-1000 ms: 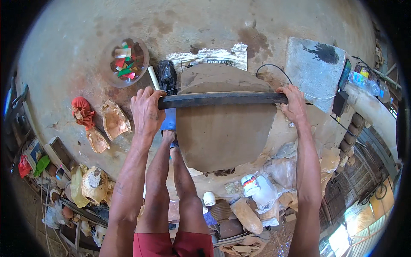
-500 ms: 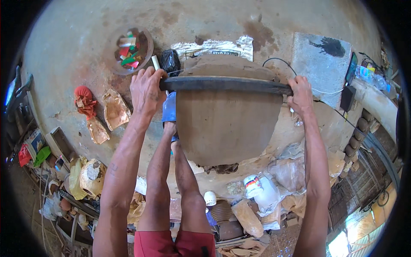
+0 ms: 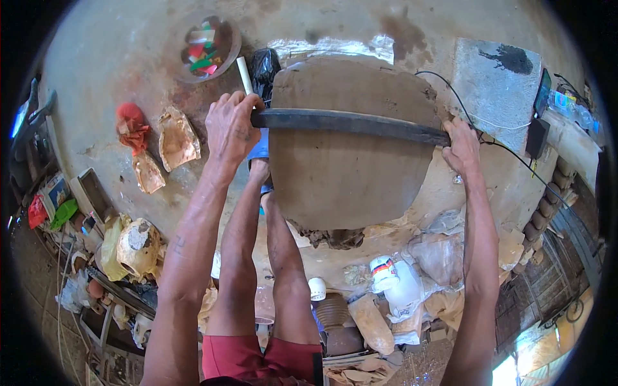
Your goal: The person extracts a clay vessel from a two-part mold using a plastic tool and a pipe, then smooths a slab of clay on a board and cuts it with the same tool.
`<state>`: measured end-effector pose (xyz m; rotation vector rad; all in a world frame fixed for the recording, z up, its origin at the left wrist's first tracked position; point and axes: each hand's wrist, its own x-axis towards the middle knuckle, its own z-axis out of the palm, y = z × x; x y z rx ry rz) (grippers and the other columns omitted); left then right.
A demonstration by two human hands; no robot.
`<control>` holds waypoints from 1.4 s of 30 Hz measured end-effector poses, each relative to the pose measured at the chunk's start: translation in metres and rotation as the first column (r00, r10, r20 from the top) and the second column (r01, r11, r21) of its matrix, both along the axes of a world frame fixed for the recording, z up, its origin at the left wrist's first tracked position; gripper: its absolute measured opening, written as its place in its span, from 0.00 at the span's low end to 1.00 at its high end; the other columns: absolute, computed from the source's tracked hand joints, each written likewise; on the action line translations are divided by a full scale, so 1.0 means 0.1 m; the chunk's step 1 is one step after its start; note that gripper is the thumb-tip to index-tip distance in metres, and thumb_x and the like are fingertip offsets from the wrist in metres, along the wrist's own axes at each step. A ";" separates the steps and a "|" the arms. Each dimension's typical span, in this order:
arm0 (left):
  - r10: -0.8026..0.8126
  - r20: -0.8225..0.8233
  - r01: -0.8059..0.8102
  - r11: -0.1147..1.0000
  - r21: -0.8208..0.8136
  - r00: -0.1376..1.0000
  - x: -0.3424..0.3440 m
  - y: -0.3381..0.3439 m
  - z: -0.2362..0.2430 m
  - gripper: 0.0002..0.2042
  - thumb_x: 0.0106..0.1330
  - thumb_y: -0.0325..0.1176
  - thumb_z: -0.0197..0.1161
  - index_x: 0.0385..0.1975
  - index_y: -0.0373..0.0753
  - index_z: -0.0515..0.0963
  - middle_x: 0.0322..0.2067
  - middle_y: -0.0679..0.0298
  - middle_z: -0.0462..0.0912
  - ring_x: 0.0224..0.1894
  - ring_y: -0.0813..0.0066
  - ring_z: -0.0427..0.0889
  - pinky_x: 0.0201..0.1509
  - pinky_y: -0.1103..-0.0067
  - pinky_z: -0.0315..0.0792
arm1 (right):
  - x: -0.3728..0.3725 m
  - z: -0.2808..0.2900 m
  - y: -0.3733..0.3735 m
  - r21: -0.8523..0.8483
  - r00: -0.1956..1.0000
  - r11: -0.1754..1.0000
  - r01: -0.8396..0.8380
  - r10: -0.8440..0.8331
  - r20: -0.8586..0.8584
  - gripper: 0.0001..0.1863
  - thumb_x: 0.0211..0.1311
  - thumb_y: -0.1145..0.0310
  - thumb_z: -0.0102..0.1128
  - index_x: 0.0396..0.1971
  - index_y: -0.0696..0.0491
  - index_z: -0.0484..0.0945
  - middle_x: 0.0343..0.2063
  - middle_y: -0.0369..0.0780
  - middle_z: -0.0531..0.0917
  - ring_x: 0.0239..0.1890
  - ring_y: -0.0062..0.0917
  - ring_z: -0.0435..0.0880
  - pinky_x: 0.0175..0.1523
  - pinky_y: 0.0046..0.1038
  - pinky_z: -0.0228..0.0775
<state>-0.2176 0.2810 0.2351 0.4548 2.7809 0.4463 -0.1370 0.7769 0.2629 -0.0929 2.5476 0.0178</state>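
Note:
A long dark bar (image 3: 347,123), slightly curved, lies across a broad, smooth slab of brown clay (image 3: 347,177). My left hand (image 3: 233,128) is closed around its left end, beside a white stick (image 3: 244,75) and a black plastic bag (image 3: 264,71). On the other side, my right hand (image 3: 462,147) grips the right end, just past the slab's edge. The bar spans the slab's width; whether it presses into the clay cannot be told. Rough, torn clay (image 3: 331,238) hangs at the slab's near edge.
Beyond the slab, a round basin (image 3: 235,48) holds colourful scraps. Left of my arm lie a red cloth bundle (image 3: 132,128) and clay-coated pieces (image 3: 178,139). A grey board (image 3: 496,96) and black cable (image 3: 450,87) are at right. Pots and a white plastic bag (image 3: 402,293) sit nearby.
The bar and both hands have moved nearer to me over the clay, so more of the slab's far part shows. The whole view has shifted slightly. Both hands keep their grip.

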 end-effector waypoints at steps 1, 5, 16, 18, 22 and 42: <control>-0.017 -0.010 0.017 1.000 0.021 1.000 0.09 -0.01 0.01 0.18 0.44 0.22 0.71 0.36 0.49 0.84 0.33 0.63 0.81 0.44 0.59 0.81 0.47 0.65 0.73 | 0.08 0.01 -0.02 0.013 1.000 1.000 0.003 -0.004 0.028 0.25 0.41 0.73 0.69 0.45 0.51 0.78 0.42 0.43 0.76 0.53 0.42 0.76 0.54 0.45 0.70; 0.046 0.019 -0.046 0.999 0.027 0.999 0.54 -0.04 0.00 0.16 0.45 0.23 0.71 0.35 0.48 0.83 0.32 0.63 0.79 0.42 0.59 0.80 0.45 0.65 0.72 | 0.39 0.05 -0.08 -0.002 1.000 1.000 -0.011 0.011 0.018 0.26 0.39 0.73 0.71 0.44 0.50 0.78 0.41 0.42 0.75 0.52 0.41 0.76 0.53 0.44 0.69; 0.049 0.084 -0.050 0.999 0.013 0.995 1.25 -0.15 0.04 0.18 0.41 0.29 0.73 0.36 0.46 0.82 0.33 0.63 0.77 0.42 0.58 0.78 0.45 0.66 0.70 | 1.22 0.01 -0.18 -0.053 0.998 0.998 0.040 -0.037 0.060 0.23 0.36 0.73 0.72 0.39 0.50 0.78 0.40 0.41 0.74 0.50 0.40 0.76 0.51 0.45 0.68; 0.048 0.123 -0.049 0.999 -0.001 0.991 1.38 -0.13 0.07 0.16 0.43 0.27 0.73 0.35 0.47 0.82 0.33 0.64 0.78 0.42 0.59 0.79 0.45 0.65 0.69 | 1.45 0.00 -0.20 -0.056 0.996 0.997 0.059 -0.055 0.077 0.24 0.35 0.73 0.73 0.40 0.50 0.78 0.40 0.41 0.74 0.50 0.40 0.76 0.51 0.45 0.68; 0.008 0.156 -0.007 1.000 -0.008 0.988 1.61 -0.19 0.12 0.15 0.45 0.25 0.71 0.35 0.48 0.82 0.32 0.65 0.77 0.42 0.60 0.78 0.45 0.65 0.69 | 1.93 0.03 -0.37 -0.127 0.983 0.978 0.166 -0.154 0.095 0.23 0.36 0.73 0.68 0.39 0.52 0.78 0.39 0.43 0.74 0.49 0.44 0.75 0.52 0.46 0.67; -0.344 0.195 0.351 0.936 0.002 0.918 2.08 -0.64 0.16 0.17 0.44 0.31 0.71 0.38 0.46 0.81 0.33 0.64 0.75 0.42 0.60 0.76 0.46 0.65 0.68 | 4.18 -0.14 -1.61 -0.101 0.859 0.860 0.501 -0.479 0.181 0.27 0.34 0.73 0.76 0.42 0.51 0.81 0.45 0.44 0.76 0.55 0.44 0.75 0.58 0.47 0.66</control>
